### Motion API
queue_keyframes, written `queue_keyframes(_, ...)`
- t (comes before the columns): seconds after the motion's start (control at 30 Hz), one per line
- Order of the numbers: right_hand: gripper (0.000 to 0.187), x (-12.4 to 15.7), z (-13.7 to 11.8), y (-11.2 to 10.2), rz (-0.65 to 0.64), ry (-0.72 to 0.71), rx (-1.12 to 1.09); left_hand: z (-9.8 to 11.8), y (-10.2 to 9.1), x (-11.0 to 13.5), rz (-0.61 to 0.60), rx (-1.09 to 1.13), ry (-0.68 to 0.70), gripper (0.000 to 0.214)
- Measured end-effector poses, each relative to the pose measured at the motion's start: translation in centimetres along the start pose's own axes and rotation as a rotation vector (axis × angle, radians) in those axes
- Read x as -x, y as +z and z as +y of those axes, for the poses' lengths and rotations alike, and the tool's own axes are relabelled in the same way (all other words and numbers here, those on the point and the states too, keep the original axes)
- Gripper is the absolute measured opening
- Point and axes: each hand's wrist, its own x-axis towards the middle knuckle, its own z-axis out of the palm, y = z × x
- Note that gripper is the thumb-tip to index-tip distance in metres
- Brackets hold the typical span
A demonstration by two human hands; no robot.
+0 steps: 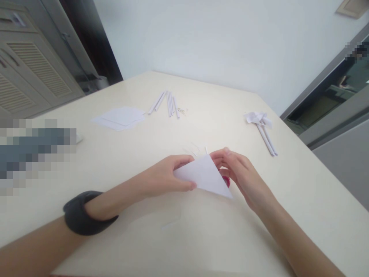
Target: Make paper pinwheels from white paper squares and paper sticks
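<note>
A white sheet of paper, folded to a triangle (201, 177), is tilted above the table in front of me. My left hand (170, 177), with a black band at the wrist, pinches its left corner between thumb and fingers. My right hand (238, 167) is curled at the paper's right edge, fingertips close to the upper corner. What these fingers hold is hidden. A red rounded thing (227, 181) shows partly between the paper and my right hand; its kind is not clear. Thin paper strips (195, 149) lie just behind the paper.
White paper squares (121, 118) lie at back left. Several rolled paper sticks (170, 104) lie beside tiny pieces (182, 111). Paper pinwheels (258, 119) on sticks rest at right. A faint strip (170, 224) lies near me. A blurred-out object (34, 150) is at left. The wall (196, 42) bounds the table's back.
</note>
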Motion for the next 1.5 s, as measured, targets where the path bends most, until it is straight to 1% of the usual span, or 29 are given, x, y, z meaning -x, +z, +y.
queue_keyframes(0.07,0.034,-0.4,-0.1,-1.0,-0.002,0.015,-0.071,0.3,-0.1,0.1,0.096,0.047,-0.025,0.024)
queue_keyframes(0.13,0.027,-0.6,0.1,-1.6,0.006,0.035,-0.091,0.5,-0.3,0.1,0.168,0.104,-0.022,0.026)
queue_keyframes(0.17,0.022,-0.7,0.2,-1.7,-0.022,0.055,-0.080,0.5,-0.3,0.2,0.187,0.130,-0.008,0.027)
queue_keyframes(0.23,0.011,-0.7,0.5,-1.2,-0.104,0.111,-0.042,0.5,-0.4,0.2,0.218,0.163,0.030,0.027)
queue_keyframes(0.27,0.011,-0.6,0.6,-0.7,-0.136,0.137,-0.020,0.5,-0.3,0.3,0.230,0.173,0.039,0.027)
queue_keyframes(0.3,0.015,-0.5,0.7,-0.2,-0.148,0.178,-0.010,0.5,-0.2,0.3,0.244,0.182,0.040,0.026)
queue_keyframes(0.33,0.018,-0.4,0.7,0.5,-0.120,0.199,0.000,0.4,-0.1,0.3,0.255,0.192,0.035,0.027)
queue_keyframes(0.43,0.013,0.0,0.4,2.0,0.001,0.201,0.017,0.5,0.4,0.4,0.256,0.219,0.026,0.030)
queue_keyframes(0.5,0.012,0.1,0.4,2.5,0.042,0.227,0.024,0.6,0.7,0.4,0.262,0.220,0.040,0.030)
queue_keyframes(0.57,0.015,0.0,0.6,2.6,0.037,0.222,0.002,0.7,0.9,0.3,0.268,0.213,0.045,0.027)
queue_keyframes(0.67,0.021,-0.3,1.0,2.5,-0.007,0.154,-0.066,0.7,1.0,0.3,0.280,0.192,0.047,0.023)
queue_keyframes(0.73,0.023,-0.3,1.1,2.6,-0.023,0.145,-0.075,0.8,1.1,0.3,0.285,0.185,0.055,0.024)
queue_keyframes(0.9,0.026,-0.1,0.5,3.2,0.037,0.144,-0.080,0.7,1.1,0.3,0.277,0.191,0.055,0.032)
queue_keyframes(1.0,0.020,0.0,0.2,3.3,0.042,0.132,-0.071,0.7,0.7,0.5,0.226,0.223,0.060,0.034)
queue_keyframes(1.07,0.017,0.0,0.1,3.0,0.044,0.131,-0.044,0.9,0.4,0.6,0.187,0.253,0.044,0.036)
queue_keyframes(1.13,0.020,-0.1,0.2,2.4,0.058,0.116,-0.021,1.1,0.2,0.7,0.190,0.261,0.016,0.037)
queue_keyframes(1.2,0.022,-0.3,0.4,1.3,0.087,0.082,-0.020,1.2,0.1,0.7,0.258,0.232,0.003,0.037)
queue_keyframes(1.23,0.019,-0.4,0.4,0.6,0.077,0.059,-0.035,1.2,0.1,0.7,0.301,0.213,0.001,0.036)
queue_keyframes(1.33,0.016,-0.7,0.5,-1.3,0.092,0.049,-0.050,1.1,0.2,0.5,0.389,0.195,0.001,0.035)
queue_keyframes(1.43,0.018,-0.9,0.0,-2.4,0.061,0.040,-0.057,0.8,0.1,0.4,0.395,0.215,-0.001,0.034)
queue_keyframes(1.5,0.018,-0.9,-0.4,-2.6,0.079,0.034,-0.043,0.6,0.0,0.3,0.373,0.214,0.006,0.032)
